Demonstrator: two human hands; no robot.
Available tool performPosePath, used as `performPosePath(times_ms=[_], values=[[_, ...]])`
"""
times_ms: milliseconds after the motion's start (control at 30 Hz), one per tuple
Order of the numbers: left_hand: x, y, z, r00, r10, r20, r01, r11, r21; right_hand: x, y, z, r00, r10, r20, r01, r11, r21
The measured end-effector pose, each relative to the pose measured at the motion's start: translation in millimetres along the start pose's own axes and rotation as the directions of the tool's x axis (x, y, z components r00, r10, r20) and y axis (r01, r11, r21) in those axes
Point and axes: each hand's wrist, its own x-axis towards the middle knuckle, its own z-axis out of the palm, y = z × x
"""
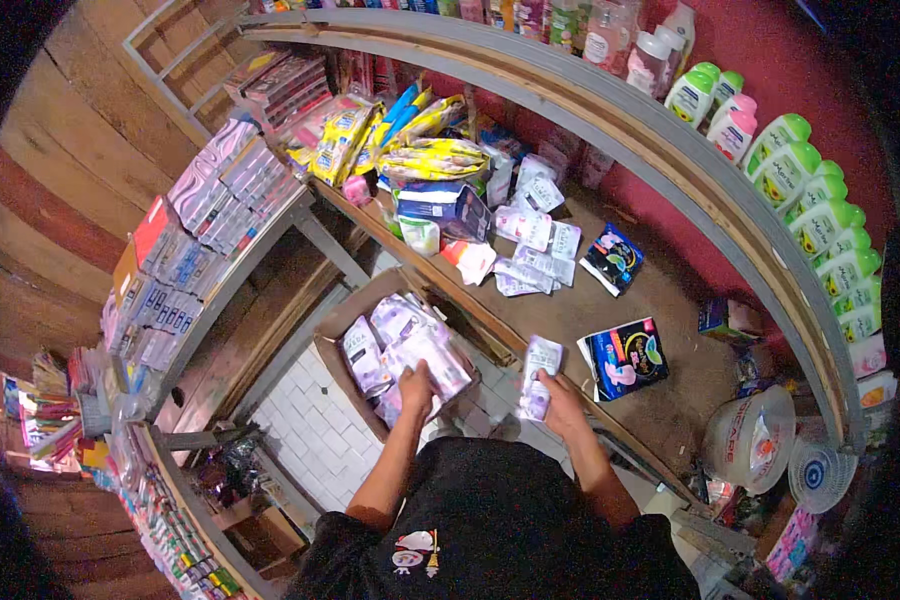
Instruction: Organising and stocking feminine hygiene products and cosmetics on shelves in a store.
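Observation:
My left hand reaches into an open cardboard box, its thumb on top of a shiny purple-and-white packet. Under and beside that packet lie several more purple-and-white pouches, filling the box. To the right of the box, my right hand grips a slim purple-and-white pouch, held upright near the front edge of the brown shelf. Similar pouches lie in a loose heap on that shelf. A dark blue pack of sanitary pads rests right of my right hand.
Yellow packs and a dark blue box crowd the shelf's far left. Above runs a grey-edged shelf with green-capped bottles. Stacked cartons line the left rack. Clear plastic tubs stand at right.

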Motion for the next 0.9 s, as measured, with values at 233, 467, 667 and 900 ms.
performPosePath(times_ms=[233,467,667,900], values=[[140.0,-47.0,-25.4,0.996,0.006,-0.088,0.008,0.988,0.153,-11.3,16.7,8.6,0.997,0.031,-0.070,-0.029,0.999,0.032],[228.7,-17.2,-5.2,0.951,0.303,0.069,-0.302,0.851,0.431,-1.6,83.7,-53.9,0.971,-0.232,-0.061,0.178,0.866,-0.468],[131.7,36.3,-20.5,0.842,-0.004,0.539,-0.281,0.849,0.446,-11.1,43.4,110.0,0.986,0.061,-0.154,-0.116,0.919,-0.377],[57.1,-19.4,-55.0,0.786,-0.188,0.589,0.162,0.982,0.098,56.2,81.3,147.5,0.970,-0.033,0.241,0.181,0.758,-0.626]])
